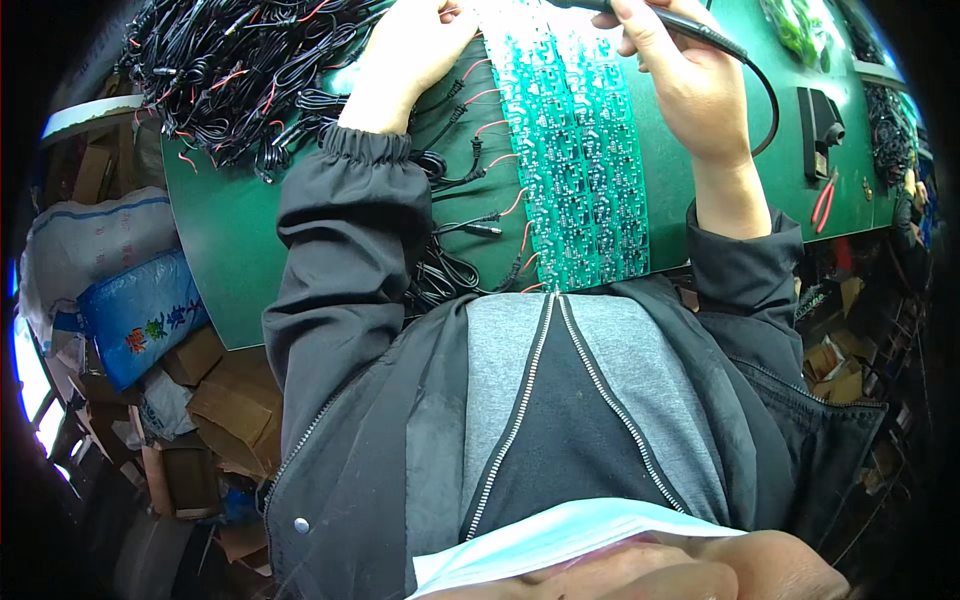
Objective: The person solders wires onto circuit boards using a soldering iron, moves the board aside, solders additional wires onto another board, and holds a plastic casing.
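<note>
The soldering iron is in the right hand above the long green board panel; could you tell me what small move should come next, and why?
Probably lower the soldering iron tip onto the panel's top edge. The right hand holds it just above there, and the left hand rests on the wires beside that end.

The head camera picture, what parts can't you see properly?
- Soldering iron tip: cut off by the top edge, head view.
- Left hand fingertips: cut off by the top edge.
- Tiny parts on the green circuit boards: too small to tell.
- Red-handled pliers: small and bent near the rim.
- Boxes under the green table: dark and blurred.
</note>
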### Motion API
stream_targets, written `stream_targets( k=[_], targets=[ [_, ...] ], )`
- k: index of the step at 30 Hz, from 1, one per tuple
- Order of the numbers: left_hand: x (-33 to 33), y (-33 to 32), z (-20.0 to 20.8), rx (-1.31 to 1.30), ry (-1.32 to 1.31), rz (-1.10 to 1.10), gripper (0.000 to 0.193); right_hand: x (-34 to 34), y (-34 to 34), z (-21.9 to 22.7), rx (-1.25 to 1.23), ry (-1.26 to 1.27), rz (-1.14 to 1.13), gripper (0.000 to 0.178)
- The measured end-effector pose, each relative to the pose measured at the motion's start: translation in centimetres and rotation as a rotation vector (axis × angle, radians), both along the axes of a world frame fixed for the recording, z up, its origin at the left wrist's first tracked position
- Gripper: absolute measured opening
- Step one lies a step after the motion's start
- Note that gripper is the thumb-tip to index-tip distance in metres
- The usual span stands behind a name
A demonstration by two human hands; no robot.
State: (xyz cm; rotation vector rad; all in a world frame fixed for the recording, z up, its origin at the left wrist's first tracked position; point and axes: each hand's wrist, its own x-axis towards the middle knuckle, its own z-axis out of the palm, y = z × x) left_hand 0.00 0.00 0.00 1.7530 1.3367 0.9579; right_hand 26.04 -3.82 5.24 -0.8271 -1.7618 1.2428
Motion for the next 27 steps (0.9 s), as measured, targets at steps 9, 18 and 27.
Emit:
stream_targets(
  k=[9,18,27],
  targets=[
    [-0.2,0.7,-0.3,0.141,0.012,-0.06,0.047,1.4,-4.1,0.9,0.07,0.013,-0.476,0.025],
    [-3.8,-0.8,-0.6,0.437,0.546,0.033,0.024,4.7,-9.5,1.9,0.024,0.085,-0.603,0.024],
    [-10.0,-8.8,19.6,0.478,0.071,0.484,0.02,8.4,-13.3,1.5,0.004,0.137,-0.657,0.026]
  ],
)
